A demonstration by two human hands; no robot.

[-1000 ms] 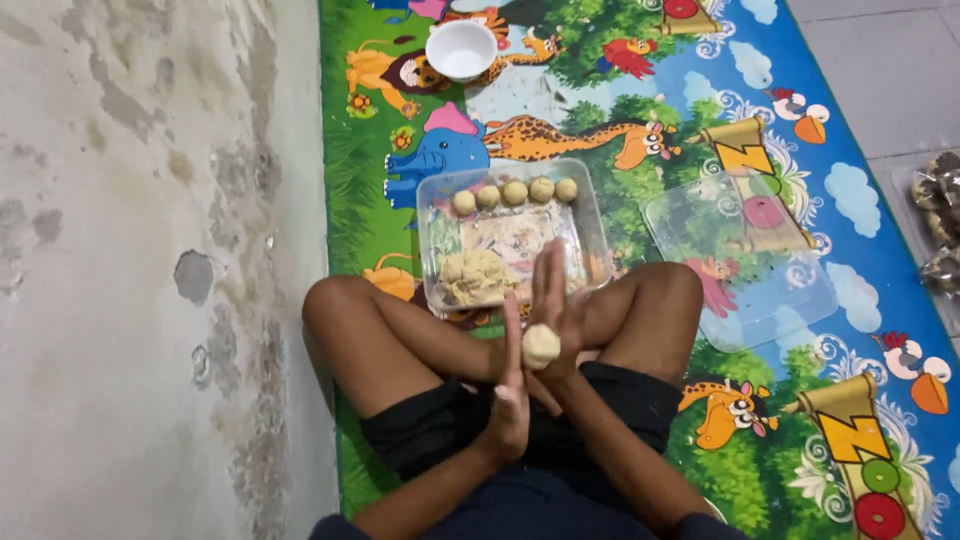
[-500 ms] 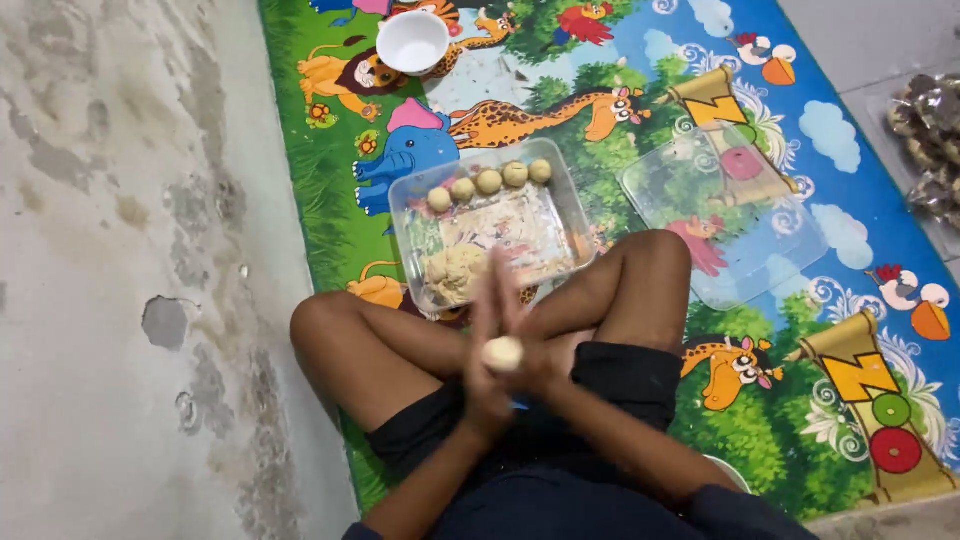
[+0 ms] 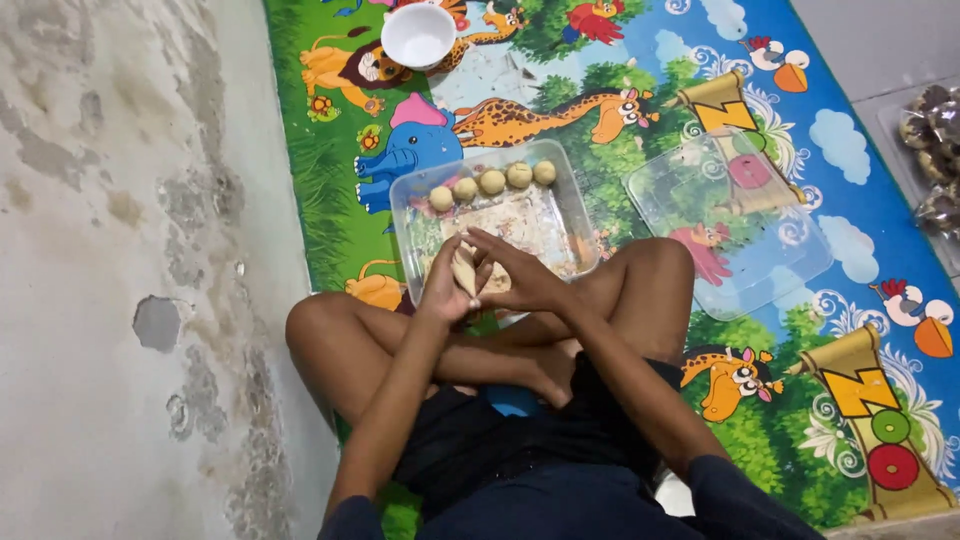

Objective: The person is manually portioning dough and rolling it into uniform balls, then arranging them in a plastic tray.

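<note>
I sit cross-legged on a colourful animal-print mat. My left hand and my right hand press together around a pale lump of dough, just over the near edge of a clear plastic container. Several rolled dough balls line the container's far side. Crumbly mix covers its bottom.
A clear plastic lid lies on the mat to the right of the container. A small white bowl stands at the far edge. Shiny wrapped items lie on the tiled floor at right. A stained concrete floor runs along the left.
My hands have moved forward from above my lap to the container's near edge, still pressed around the dough. The view has shifted slightly.
</note>
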